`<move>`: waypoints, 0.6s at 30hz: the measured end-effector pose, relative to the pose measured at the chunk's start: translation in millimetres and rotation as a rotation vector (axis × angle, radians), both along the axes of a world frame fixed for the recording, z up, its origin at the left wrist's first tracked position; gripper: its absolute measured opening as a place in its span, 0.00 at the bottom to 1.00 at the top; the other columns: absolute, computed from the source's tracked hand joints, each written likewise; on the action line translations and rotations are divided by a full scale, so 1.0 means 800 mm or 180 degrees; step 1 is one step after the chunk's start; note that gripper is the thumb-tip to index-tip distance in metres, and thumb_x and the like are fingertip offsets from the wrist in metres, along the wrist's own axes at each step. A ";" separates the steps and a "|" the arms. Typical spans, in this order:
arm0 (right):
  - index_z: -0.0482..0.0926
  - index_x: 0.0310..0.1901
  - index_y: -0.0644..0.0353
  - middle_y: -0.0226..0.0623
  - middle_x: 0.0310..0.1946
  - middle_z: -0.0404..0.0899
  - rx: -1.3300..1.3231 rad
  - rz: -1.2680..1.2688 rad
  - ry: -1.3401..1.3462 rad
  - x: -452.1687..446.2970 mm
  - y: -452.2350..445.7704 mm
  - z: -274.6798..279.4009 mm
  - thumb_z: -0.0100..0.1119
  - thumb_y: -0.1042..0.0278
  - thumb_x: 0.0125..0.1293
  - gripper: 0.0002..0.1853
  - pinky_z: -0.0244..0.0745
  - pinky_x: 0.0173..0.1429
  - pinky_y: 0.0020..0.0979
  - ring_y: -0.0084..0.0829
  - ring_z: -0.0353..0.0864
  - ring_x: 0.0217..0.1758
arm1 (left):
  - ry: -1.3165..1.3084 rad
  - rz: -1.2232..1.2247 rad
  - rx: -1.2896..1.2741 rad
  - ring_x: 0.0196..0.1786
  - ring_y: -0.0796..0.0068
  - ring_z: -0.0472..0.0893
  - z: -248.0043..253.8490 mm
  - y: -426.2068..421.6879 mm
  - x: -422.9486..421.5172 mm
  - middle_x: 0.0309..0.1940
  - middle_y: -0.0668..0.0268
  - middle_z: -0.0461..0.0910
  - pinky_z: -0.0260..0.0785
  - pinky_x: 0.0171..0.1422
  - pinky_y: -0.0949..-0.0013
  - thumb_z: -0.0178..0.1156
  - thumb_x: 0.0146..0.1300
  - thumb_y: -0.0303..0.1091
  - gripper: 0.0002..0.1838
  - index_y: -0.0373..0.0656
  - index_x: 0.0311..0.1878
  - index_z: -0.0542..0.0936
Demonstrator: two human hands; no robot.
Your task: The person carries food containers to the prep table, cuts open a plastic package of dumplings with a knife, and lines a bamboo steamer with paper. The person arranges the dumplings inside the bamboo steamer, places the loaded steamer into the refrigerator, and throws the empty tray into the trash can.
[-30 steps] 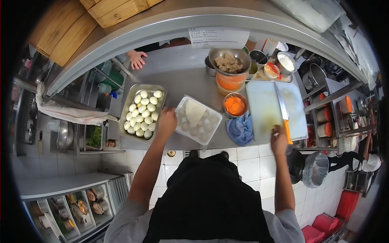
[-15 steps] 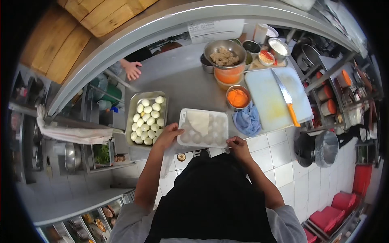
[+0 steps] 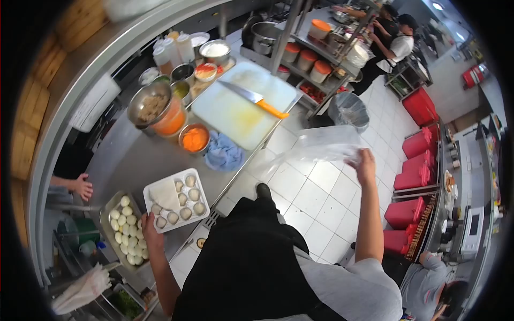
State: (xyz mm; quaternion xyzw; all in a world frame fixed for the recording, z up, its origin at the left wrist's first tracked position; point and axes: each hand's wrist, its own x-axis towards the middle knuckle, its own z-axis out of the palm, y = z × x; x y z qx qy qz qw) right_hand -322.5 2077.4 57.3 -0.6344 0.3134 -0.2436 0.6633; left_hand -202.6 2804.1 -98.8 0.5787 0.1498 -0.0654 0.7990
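Observation:
My right hand (image 3: 365, 165) stretches out to the right, its fingers closed on a clear plastic bag or film (image 3: 326, 143) that trails in the air over the floor. At the counter's edge my left hand (image 3: 152, 231) grips the near left corner of a white plastic tray (image 3: 184, 223). Pale round pieces resembling mushrooms (image 3: 185, 213) sit in the tray. A white sheet (image 3: 164, 195) covers part of them. Just left of that hand stands a metal pan (image 3: 110, 206) of peeled eggs (image 3: 128, 230).
A knife (image 3: 257, 99) with an orange handle lies on a white cutting board (image 3: 235, 125). Near it are a blue cloth (image 3: 224, 151), a bowl of orange slices (image 3: 194, 139) and a bowl of minced filling (image 3: 153, 108). Another person's hand (image 3: 82, 187) rests at the counter's far left. A lined bin (image 3: 348, 111) stands right.
My view has turned right. The clear plastic has come off the tray and swung right with my right hand, leaving the round pieces uncovered. My left hand stays at the tray.

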 end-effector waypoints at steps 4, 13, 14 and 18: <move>0.68 0.46 0.68 0.48 0.49 0.71 0.0326 -0.1438 -0.0601 -0.030 -0.142 -0.033 0.50 0.68 0.70 0.11 0.87 0.51 0.57 0.50 0.80 0.51 | -0.1186 -0.0637 0.2890 0.64 0.58 0.75 -0.063 0.001 -0.001 0.62 0.48 0.70 0.73 0.63 0.57 0.59 0.71 0.27 0.21 0.34 0.66 0.73; 0.67 0.47 0.69 0.46 0.43 0.70 0.0131 -0.2895 -0.1222 0.060 -0.382 -0.127 0.48 0.73 0.68 0.10 0.89 0.49 0.55 0.41 0.77 0.46 | 0.0194 0.0794 0.0534 0.63 0.61 0.76 -0.029 -0.014 -0.002 0.58 0.56 0.77 0.68 0.69 0.56 0.58 0.72 0.34 0.18 0.36 0.60 0.74; 0.67 0.47 0.69 0.46 0.43 0.70 0.0177 -0.2881 -0.1143 0.074 -0.408 -0.137 0.48 0.73 0.68 0.10 0.89 0.49 0.55 0.41 0.77 0.46 | 0.0035 0.0678 0.0921 0.64 0.60 0.75 -0.055 0.015 -0.004 0.59 0.55 0.77 0.68 0.70 0.55 0.57 0.71 0.33 0.18 0.34 0.61 0.74; 0.70 0.45 0.67 0.43 0.42 0.68 0.0365 -0.2897 -0.1214 0.124 -0.499 -0.161 0.54 0.63 0.71 0.13 0.86 0.50 0.57 0.38 0.75 0.44 | 0.0213 0.1184 -0.0285 0.68 0.56 0.73 -0.022 -0.025 -0.001 0.65 0.51 0.73 0.65 0.73 0.54 0.54 0.69 0.27 0.24 0.27 0.65 0.71</move>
